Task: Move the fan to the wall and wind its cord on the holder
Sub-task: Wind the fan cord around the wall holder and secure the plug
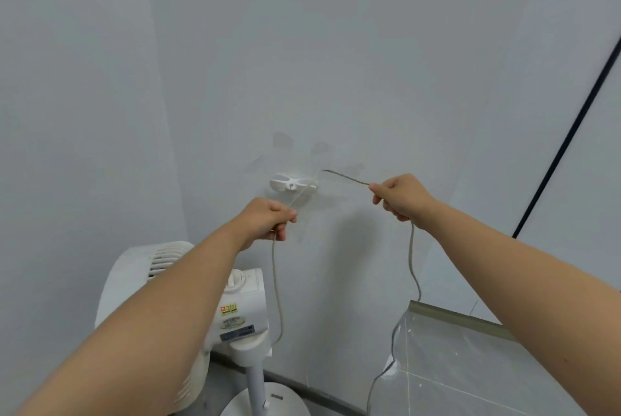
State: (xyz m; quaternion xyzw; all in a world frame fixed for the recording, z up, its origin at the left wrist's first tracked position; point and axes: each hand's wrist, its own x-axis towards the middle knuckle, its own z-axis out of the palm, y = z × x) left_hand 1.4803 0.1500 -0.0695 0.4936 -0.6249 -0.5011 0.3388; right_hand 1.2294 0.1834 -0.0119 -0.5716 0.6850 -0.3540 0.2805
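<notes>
A white pedestal fan (242,311) stands close to the wall at the lower left, its head partly hidden by my left forearm. A white cord holder (291,184) is fixed to the wall straight ahead. The grey cord (276,284) rises from the fan to my left hand (268,220), which grips it just below the holder. From there the cord passes across the holder's right side and stretches to my right hand (398,196), which pinches it to the right of the holder. The cord's remaining length hangs down from my right hand toward the floor.
A clear plastic sheet on a pale frame (470,358) stands at the lower right, with the hanging cord passing in front of its left edge. A thin black line (568,143) runs diagonally on the right wall. The fan's round base (268,405) sits at the bottom.
</notes>
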